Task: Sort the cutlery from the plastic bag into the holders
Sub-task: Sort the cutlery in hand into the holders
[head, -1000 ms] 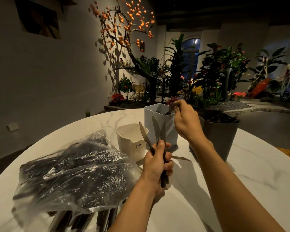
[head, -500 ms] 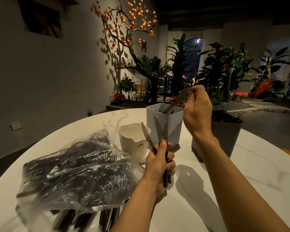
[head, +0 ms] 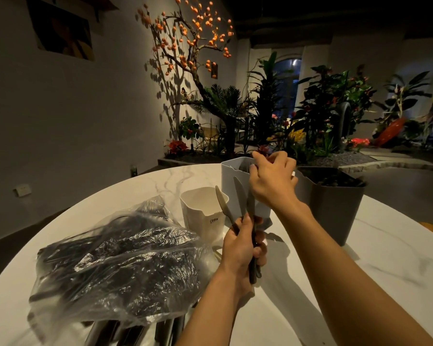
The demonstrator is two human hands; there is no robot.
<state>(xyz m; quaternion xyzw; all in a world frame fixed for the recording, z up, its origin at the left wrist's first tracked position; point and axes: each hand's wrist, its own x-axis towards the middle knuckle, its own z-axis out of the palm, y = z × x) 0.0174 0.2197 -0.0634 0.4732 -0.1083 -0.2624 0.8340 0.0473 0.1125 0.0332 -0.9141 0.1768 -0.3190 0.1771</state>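
Left hand [head: 243, 245] gripping three knives [head: 238, 203] upright, blades up. Right hand [head: 273, 181] at 12 o'clock over grey holder [head: 231, 181], fingers loosely curled, grasp unclear. Plastic bag [head: 118, 265] of cutlery at 9 o'clock on tabletop [head: 360, 283], white holder [head: 200, 208] between.

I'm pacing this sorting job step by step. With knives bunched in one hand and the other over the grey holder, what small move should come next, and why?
Probably bring the right hand back from over the grey holder to pull one knife from the bunch of knives. It seems to hold nothing now, while the left hand grips several, blades up.
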